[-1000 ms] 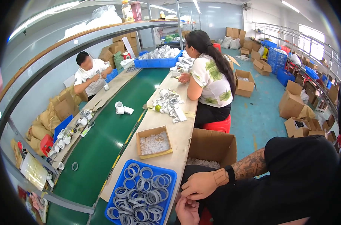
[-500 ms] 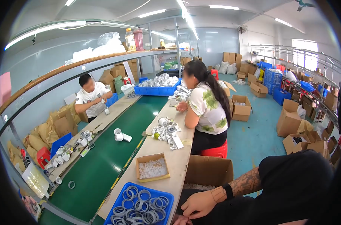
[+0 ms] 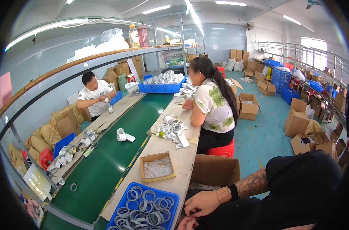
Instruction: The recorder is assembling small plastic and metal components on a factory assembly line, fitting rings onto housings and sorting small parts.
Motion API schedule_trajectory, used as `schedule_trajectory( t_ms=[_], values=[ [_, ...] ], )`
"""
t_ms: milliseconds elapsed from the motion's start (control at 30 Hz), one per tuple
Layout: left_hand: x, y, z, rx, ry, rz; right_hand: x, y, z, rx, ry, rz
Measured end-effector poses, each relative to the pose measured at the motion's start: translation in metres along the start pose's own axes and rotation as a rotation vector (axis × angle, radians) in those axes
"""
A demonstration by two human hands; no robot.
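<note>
1. Hands sit at the bottom edge: the right hand (image 3: 205,202) lies palm down, fingers loosely curled and holding nothing, just beside the blue bin (image 3: 144,210). The left hand (image 3: 188,223) is mostly cut off by the picture's edge; I cannot tell whether its fingers are clenched or loose.
2. The bin rests on the near end of the desk (image 3: 182,153), left of the hands, filled with grey rings (image 3: 147,196) lying flat, overlapping, their holes facing up. Its long axis seems to run across the desk, though the near part is out of view.
3. Just beyond the bin stands a small carton tray (image 3: 157,167) of white bits, its long sides roughly across the desk.
4. An open brown box (image 3: 214,172) stands against the desk's right edge, directly beyond the right hand, between it and a red stool (image 3: 222,150).
5. A seated person (image 3: 212,107) in a leaf-print shirt occupies that stool, with a heap of white parts (image 3: 172,130) on the desk before them.
6. A green belt (image 3: 117,161) runs along the desk's left edge; two white cups (image 3: 121,135) lie on it. Another person (image 3: 92,96) sits across it.
7. Bare desk lies between the tray and the heap. The blue floor (image 3: 266,130) to the right is open near the stool, with cartons farther out.
</note>
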State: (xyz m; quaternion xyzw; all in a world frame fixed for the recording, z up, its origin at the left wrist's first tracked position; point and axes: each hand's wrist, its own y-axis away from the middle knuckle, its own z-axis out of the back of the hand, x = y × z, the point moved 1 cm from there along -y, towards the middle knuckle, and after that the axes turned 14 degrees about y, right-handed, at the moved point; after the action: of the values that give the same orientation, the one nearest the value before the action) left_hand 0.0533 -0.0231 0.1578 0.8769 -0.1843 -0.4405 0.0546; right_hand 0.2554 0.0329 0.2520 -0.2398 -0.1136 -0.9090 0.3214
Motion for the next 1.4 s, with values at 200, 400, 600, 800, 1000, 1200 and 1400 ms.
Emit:
schedule_trajectory(
  t_ms=[200,400,600,800,1000,1200,1400],
  values=[
    [-0.010,0.004,-0.006,0.050,0.580,0.318,-0.032,0.001,-0.028,-0.240,0.236,0.123],
    [0.009,-0.008,0.014,0.148,0.679,0.373,-0.037,0.002,-0.044,-0.243,0.499,0.208],
    [0.010,-0.009,0.010,0.148,0.896,0.458,-0.038,0.003,-0.053,-0.275,0.623,0.186],
    [0.011,-0.008,0.006,0.057,0.800,0.461,-0.042,0.003,-0.058,-0.322,0.572,0.156],
    [0.014,-0.023,0.014,0.018,-0.747,-0.185,-0.081,0.023,-0.033,-0.238,0.464,-0.179],
    [0.066,-0.045,0.054,-0.077,-0.992,-0.384,-0.119,0.047,-0.026,-0.260,0.502,-0.365],
    [0.033,-0.031,0.039,0.083,-0.946,-0.148,-0.160,0.058,-0.019,0.034,0.665,-0.523]
  ],
)
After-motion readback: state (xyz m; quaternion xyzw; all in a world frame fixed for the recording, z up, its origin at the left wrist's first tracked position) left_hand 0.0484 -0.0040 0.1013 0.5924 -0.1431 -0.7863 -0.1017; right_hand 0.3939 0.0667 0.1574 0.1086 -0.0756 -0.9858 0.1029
